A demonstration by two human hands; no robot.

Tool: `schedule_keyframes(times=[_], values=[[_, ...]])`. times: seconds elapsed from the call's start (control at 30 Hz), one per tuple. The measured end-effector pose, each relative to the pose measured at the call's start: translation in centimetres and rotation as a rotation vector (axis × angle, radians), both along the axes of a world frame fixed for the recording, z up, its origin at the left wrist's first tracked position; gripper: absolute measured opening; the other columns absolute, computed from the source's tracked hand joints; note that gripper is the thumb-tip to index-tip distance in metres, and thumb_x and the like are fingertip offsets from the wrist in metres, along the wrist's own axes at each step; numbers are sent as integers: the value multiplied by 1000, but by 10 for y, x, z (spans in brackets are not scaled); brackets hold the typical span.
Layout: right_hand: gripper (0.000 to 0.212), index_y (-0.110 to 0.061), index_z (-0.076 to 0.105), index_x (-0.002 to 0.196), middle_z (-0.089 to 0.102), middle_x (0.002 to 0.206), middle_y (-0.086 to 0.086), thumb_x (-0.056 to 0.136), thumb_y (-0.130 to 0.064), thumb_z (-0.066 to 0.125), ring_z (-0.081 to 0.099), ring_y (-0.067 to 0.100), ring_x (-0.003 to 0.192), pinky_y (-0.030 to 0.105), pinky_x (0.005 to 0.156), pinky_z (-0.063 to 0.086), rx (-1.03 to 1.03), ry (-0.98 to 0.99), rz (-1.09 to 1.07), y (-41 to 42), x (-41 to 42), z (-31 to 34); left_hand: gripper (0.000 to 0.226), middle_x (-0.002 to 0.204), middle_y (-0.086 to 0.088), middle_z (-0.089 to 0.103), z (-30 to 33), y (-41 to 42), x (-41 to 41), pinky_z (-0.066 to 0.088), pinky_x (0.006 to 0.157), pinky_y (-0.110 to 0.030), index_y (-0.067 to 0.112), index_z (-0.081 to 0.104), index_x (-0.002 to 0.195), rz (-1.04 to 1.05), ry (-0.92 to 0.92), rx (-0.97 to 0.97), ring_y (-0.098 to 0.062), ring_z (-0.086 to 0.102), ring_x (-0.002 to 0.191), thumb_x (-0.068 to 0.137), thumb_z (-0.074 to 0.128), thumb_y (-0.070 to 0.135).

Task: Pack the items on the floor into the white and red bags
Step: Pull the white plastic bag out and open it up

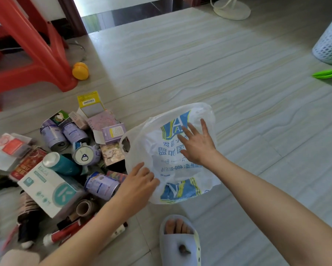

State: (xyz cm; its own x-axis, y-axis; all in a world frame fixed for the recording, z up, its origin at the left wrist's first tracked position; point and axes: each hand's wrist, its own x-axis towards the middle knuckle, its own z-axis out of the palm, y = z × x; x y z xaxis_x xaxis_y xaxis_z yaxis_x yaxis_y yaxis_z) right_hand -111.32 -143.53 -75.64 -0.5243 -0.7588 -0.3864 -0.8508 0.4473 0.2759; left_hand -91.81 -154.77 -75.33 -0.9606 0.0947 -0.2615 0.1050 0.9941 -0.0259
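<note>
The left hand pinches the near edge of the white bag, its fingers curled onto the thin plastic, while the right hand lies flat on top of the bag with fingers straight and spread, pressing it down without gripping. The bag rests on the floor in front of the person, limp and flat, with blue and yellow printing showing and one handle loop pointing toward the pile. Nothing appears to be inside it yet, so the packing seems to be at its very beginning: the step in hand looks like finding and spreading the mouth. Just to the left of the bag lies the whole heap still to be packed: several purple tins, a teal bottle, a white and teal box, a small purple box, a yellow box, a roll of tape, a red and white tube and assorted packets. No red bag can be seen. A slipper sits near the bottom edge, and a red stool stands beyond the pile.
</note>
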Motion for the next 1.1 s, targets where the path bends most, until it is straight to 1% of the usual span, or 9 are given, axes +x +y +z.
schedule_keyframes(times=[0.1,0.27,0.43,0.57,0.7,0.83,0.9,1.0,1.1], values=[[65,-21,21,146,29,151,11,93,-56,27,12,27,144,55,111,-11,136,23,-29,15,5,-7,35,53,5,54,0,-2,-11,55,71,-30,24,59,50,18,19,12,-18,57,54,28,84,15],[72,-22,12,149,10,156,12,90,-61,27,4,26,145,57,111,-8,214,182,-331,45,-43,18,26,61,0,57,14,-2,-44,49,75,-29,18,64,61,18,270,22,-21,58,59,46,82,7],[68,-21,5,149,1,157,11,93,-56,20,-2,29,145,59,109,-12,62,334,-323,66,-53,40,18,70,-3,61,24,5,-69,44,88,-38,16,68,68,32,535,-39,-25,60,71,62,62,1],[66,-17,20,146,17,155,12,93,-56,18,-1,28,145,57,107,-19,112,287,-198,71,-31,29,27,62,-1,63,8,9,-59,49,89,-49,20,71,61,29,388,-119,-25,65,71,43,76,0],[57,-11,58,123,51,135,15,94,-52,31,19,27,143,49,105,-27,36,91,-33,77,-1,2,35,58,3,61,-17,12,-37,30,92,-65,24,70,58,14,289,-99,-23,67,74,33,78,1],[24,-15,71,60,70,61,7,72,-35,74,69,28,89,48,109,29,-156,5,189,80,30,-20,37,63,3,62,-30,15,-24,27,89,-67,25,66,54,26,219,-13,-26,68,90,28,79,2],[24,-15,70,77,71,76,8,88,-31,56,64,27,92,45,114,18,-107,-129,126,81,39,-23,33,72,0,67,-26,21,-24,18,93,-70,26,69,57,50,158,2,-30,64,102,36,81,3],[54,-13,69,90,70,93,6,98,-42,25,53,23,114,45,116,-8,6,-215,44,83,34,-21,22,118,-10,61,-34,19,-21,-27,96,-58,20,72,88,50,13,-7,-37,24,138,76,61,5],[65,-16,73,84,72,96,-3,97,-51,20,40,15,132,49,115,-13,83,-319,75,88,23,-17,17,112,-17,64,-22,16,-23,-19,96,-64,22,73,71,69,-24,-59,-47,32,132,64,71,7]])
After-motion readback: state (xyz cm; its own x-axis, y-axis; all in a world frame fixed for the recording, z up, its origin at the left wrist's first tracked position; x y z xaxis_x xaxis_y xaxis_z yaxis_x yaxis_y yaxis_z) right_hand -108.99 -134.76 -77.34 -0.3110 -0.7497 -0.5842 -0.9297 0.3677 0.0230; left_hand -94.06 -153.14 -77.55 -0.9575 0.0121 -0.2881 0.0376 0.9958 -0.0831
